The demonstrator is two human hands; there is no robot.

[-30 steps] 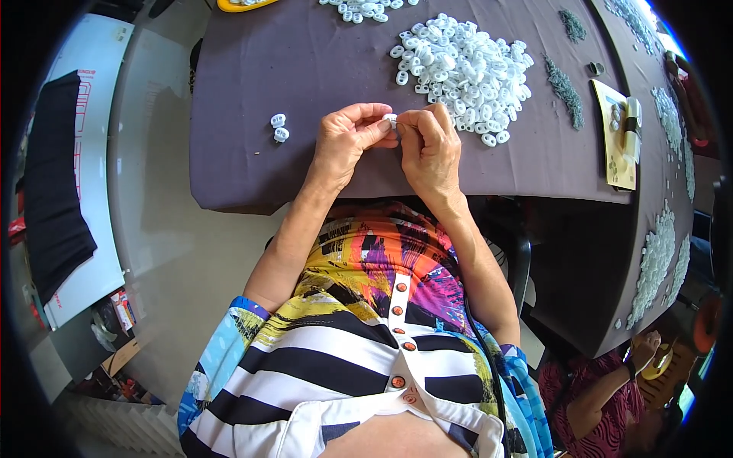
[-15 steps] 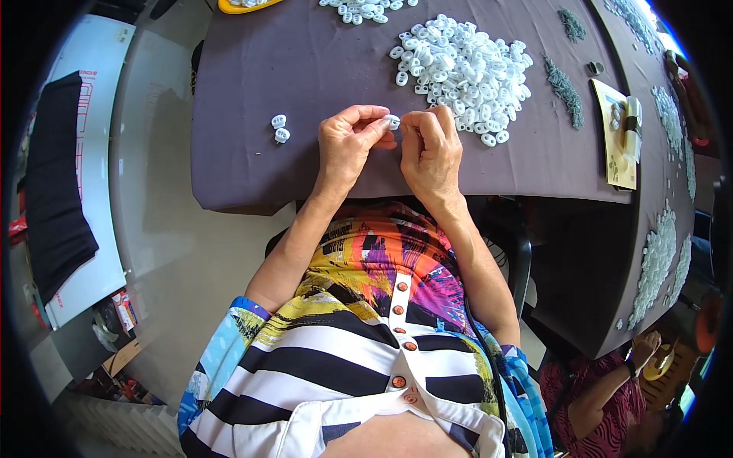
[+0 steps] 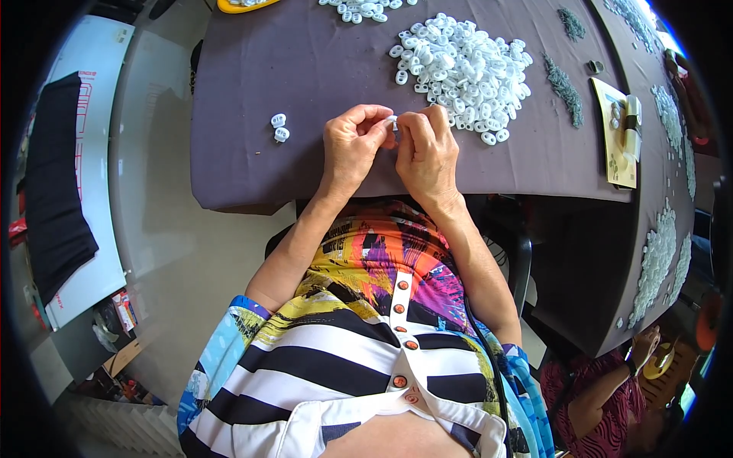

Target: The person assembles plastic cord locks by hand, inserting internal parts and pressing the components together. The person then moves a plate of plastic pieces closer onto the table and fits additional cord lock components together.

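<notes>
Head view, looking down: two bare hands meet over the near part of a dark, cloth-covered table (image 3: pixel 252 69). The left hand (image 3: pixel 353 149) pinches a small white piece (image 3: pixel 392 119) between thumb and fingertips. The right hand (image 3: pixel 427 153) has its fingers drawn together at the piece's right side; whether they grip the piece itself or some tiny part is hidden.

Left of the hands and well apart from them, a white pair (image 3: pixel 279 120) of small pieces lies close together, with dark details showing. These look like the ones done so far, though that is a judgement. Near a tiny fleck (image 3: pixel 257 153), the pair is all that is set aside on that side.

Just beyond the right hand spreads a large heap (image 3: pixel 462 72) of white oval pieces, each with two openings. It seems to be waiting supply, so most of the work appears left, and the piece in the fingers looks unfinished. Beyond the hands, at the upper edge, are a smaller white cluster (image 3: pixel 366 11) and part of a yellow dish (image 3: pixel 244 6). Farther right of the hands lie two grey-green piles, one nearer (image 3: pixel 565 88) and one beyond it, of bits too small to make out.
</notes>
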